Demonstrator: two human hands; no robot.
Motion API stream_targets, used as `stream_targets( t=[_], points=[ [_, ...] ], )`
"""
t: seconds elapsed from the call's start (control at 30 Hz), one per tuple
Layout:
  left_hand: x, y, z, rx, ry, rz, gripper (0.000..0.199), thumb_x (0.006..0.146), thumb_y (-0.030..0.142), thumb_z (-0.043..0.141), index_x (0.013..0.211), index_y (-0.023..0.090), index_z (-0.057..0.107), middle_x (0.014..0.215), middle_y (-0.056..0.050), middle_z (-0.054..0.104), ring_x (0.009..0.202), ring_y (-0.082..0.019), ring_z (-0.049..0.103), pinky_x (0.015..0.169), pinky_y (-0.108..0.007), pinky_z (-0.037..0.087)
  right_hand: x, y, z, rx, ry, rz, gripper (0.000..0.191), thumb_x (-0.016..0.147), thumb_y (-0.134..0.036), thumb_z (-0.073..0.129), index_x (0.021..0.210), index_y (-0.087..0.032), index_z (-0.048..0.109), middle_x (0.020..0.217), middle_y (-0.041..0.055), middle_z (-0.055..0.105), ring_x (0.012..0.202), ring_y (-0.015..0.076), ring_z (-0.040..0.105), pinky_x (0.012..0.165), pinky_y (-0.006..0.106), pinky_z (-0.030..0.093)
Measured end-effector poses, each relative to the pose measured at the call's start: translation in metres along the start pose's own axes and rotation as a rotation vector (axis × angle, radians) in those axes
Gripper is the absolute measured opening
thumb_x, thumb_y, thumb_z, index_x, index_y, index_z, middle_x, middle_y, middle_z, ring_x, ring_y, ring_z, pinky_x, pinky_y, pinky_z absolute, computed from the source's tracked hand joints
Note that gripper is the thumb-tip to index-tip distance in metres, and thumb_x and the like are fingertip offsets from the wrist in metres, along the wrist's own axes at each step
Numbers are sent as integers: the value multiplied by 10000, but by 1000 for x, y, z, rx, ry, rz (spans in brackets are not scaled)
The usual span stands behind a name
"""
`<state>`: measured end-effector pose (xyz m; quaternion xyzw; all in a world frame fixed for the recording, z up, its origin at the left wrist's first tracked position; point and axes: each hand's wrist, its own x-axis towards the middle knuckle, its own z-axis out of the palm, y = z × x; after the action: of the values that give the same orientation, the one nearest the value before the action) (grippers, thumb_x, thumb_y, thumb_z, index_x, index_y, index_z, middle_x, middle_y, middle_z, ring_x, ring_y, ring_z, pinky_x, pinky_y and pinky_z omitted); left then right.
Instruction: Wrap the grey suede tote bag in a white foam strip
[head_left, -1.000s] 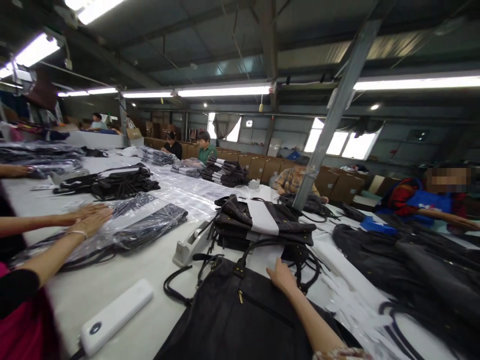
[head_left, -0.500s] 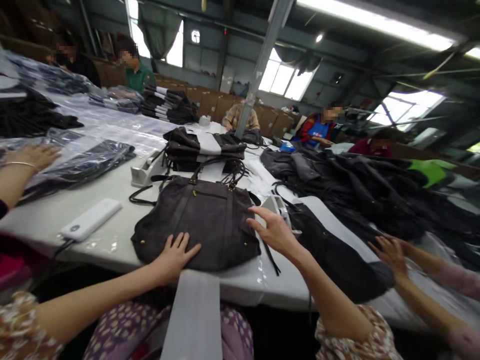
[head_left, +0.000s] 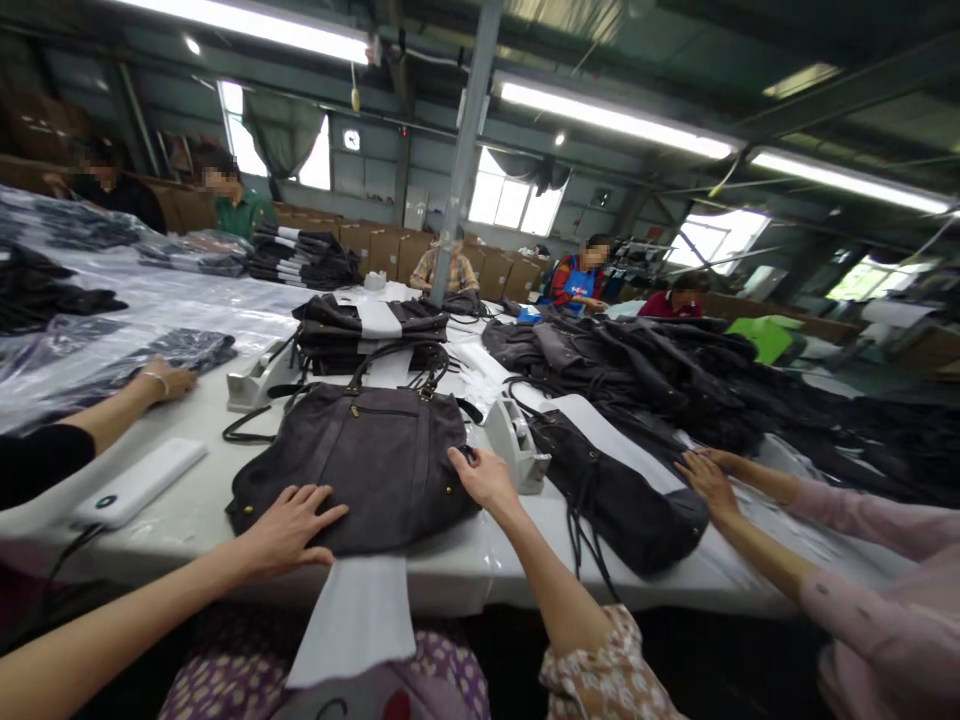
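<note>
A dark grey handbag (head_left: 375, 455) lies flat before me on the white table, its zipped pocket facing up and its handles pointing away. My left hand (head_left: 289, 525) rests on its lower left part with the fingers spread. At the bag's right edge, my right hand (head_left: 486, 478) pinches the side between thumb and fingers; the fingertips are partly hidden. From under the bag's near edge, a strip of white paper (head_left: 360, 620) hangs over the table edge toward my lap. Behind the bag is a stack of folded dark bags (head_left: 322, 345) with white paper around it.
Tape dispensers stand left (head_left: 251, 378) and right (head_left: 517, 445) of the bag. A white power bank (head_left: 146, 482) with a cable lies at left. A co-worker's hands (head_left: 709, 485) touch another dark bag (head_left: 622, 500) at right. Another person's hand (head_left: 169, 380) touches plastic-wrapped goods at left.
My right hand has come down from above the bag onto its right edge and closed there. My left hand stays on the bag. The view has turned right; the left neighbour's hand has moved nearer.
</note>
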<state>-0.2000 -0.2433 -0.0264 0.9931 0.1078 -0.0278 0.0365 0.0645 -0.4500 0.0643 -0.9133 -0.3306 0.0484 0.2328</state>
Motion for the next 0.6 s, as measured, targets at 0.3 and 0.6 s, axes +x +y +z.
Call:
stream_targets(
  t=[0.3, 0.6],
  points=[
    [8, -8, 30, 94, -148, -69, 730, 760, 632, 517, 1412, 378, 310, 1544, -75, 166, 1391, -423, 113, 1036, -661, 148, -10, 17, 52, -7, 87, 57, 510, 957, -423, 278, 776, -155, 673, 839, 145, 697, 814, 248, 657, 737, 309, 445],
    [49, 12, -23, -129, -139, -52, 593, 898, 606, 270, 1382, 296, 416, 1493, -118, 318, 1376, -342, 254, 1065, -613, 185, -18, 55, 80, 251, 180, -2, 613, 915, -635, 209, 580, -232, 526, 590, 49, 593, 596, 207, 567, 569, 293, 394]
  ],
)
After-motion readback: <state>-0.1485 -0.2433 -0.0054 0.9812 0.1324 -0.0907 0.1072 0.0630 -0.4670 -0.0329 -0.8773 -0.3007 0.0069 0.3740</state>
